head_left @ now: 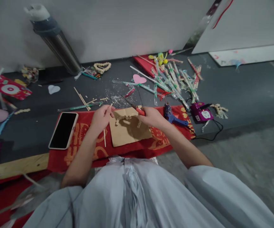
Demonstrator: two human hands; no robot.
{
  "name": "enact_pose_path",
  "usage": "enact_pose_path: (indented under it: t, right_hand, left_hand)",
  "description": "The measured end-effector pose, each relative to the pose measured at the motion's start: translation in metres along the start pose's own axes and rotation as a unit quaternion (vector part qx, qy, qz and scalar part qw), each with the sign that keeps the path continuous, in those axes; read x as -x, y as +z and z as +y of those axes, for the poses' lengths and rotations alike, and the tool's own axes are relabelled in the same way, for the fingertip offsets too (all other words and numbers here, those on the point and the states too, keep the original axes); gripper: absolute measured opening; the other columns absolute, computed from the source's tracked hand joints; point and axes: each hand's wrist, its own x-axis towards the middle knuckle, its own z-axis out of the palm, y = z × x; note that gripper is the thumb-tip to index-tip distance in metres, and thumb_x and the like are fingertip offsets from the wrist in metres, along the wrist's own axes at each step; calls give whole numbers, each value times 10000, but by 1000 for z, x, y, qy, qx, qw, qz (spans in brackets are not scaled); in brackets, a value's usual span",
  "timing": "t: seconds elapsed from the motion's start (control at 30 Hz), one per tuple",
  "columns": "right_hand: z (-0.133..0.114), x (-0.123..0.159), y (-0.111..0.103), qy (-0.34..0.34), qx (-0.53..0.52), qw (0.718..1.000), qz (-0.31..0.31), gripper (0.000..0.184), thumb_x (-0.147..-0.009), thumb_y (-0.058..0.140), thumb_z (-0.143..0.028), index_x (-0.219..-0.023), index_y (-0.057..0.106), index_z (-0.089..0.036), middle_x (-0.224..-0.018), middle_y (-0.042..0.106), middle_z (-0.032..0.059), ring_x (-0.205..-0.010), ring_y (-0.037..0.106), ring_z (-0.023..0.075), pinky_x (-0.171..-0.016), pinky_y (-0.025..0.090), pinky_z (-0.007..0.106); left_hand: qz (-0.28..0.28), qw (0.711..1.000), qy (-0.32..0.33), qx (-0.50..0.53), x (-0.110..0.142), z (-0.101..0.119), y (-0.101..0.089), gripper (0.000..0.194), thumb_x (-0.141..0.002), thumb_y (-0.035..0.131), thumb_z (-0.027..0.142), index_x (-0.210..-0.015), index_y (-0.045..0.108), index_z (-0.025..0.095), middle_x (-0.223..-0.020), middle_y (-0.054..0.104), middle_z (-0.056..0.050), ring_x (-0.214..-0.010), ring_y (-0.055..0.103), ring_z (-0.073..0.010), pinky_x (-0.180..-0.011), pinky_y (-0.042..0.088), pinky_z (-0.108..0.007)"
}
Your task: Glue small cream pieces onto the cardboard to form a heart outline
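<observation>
My left hand pinches a thin pale wooden stick, whose tip shows above the fingers. Another pale length of stick shows below that hand; whether it is the same one I cannot tell. Closed around the red handle of a pair of scissors is my right hand, with dark blades spread and pointing away from me. Between the hands, a curved piece made of small pale stick bits stands on a creased brown cardboard sheet. Its right end is close to my right hand.
A red patterned cloth lies under the cardboard. On it are a phone and a blue glue gun with a cord. Wrapped sticks pile up behind, right. A tall bottle stands back left. White crumbs dot the grey table.
</observation>
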Motion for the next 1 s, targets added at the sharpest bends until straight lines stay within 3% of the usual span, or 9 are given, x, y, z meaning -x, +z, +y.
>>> enact_pose_path:
  t: [0.13, 0.43, 0.6, 0.73, 0.87, 1.0]
  right_hand:
    - [5, -1, 0, -6, -8, 1000, -2, 161, -797, 515, -324, -838, 563, -176, -849, 680, 92, -717, 565, 183, -597, 310, 253]
    - [6, 1, -1, -15, -6, 1000, -2, 108, -805, 492, -293, -835, 517, -192, -850, 674, 82, -739, 576, 187, -608, 299, 253]
    - [6, 8, -5, -27, 31, 999, 23, 109, -822, 492, -292, -846, 513, -188, -877, 674, 96, -765, 588, 201, -626, 290, 267]
    - [10, 12, -9, -26, 37, 998, 40, 74, -814, 491, -262, -840, 494, -193, -869, 660, 94, -786, 595, 210, -643, 301, 270]
    - [14, 14, -9, -7, 29, 998, 49, 67, -803, 487, -258, -839, 473, -203, -866, 653, 85, -794, 595, 212, -656, 305, 275]
    - [19, 11, -8, 0, 6, 998, 57, 62, -793, 466, -257, -820, 431, -213, -865, 642, 86, -804, 592, 212, -675, 318, 280]
  left_hand:
    - [-5, 1000, -4, 6, -4, -9, -3, 339, -926, 363, 408, -850, 611, 191, -760, 689, -32, -793, 627, -186, -784, 448, -290]
    - [-25, 998, -46, -30, -5, -9, -14, 341, -900, 386, 444, -956, 609, 192, -768, 690, -29, -717, 612, -186, -657, 417, -279]
    - [-35, 990, -42, -132, -14, -5, -24, 326, -913, 368, 400, -932, 626, 203, -784, 700, -32, -730, 621, -188, -660, 411, -281]
    - [-32, 947, -17, -319, -61, -2, -38, 359, -936, 349, 391, -979, 661, 219, -932, 734, -70, -873, 661, -232, -714, 432, -306]
    - [-8, 931, -28, -363, -144, -6, -47, 390, -917, 353, 265, -1172, 637, 188, -1194, 683, -153, -1093, 626, -303, -856, 451, -368]
    - [-11, 920, -46, -390, -217, -14, -40, 458, -883, 391, 211, -1300, 565, 136, -1260, 636, -223, -1123, 610, -345, -886, 458, -419]
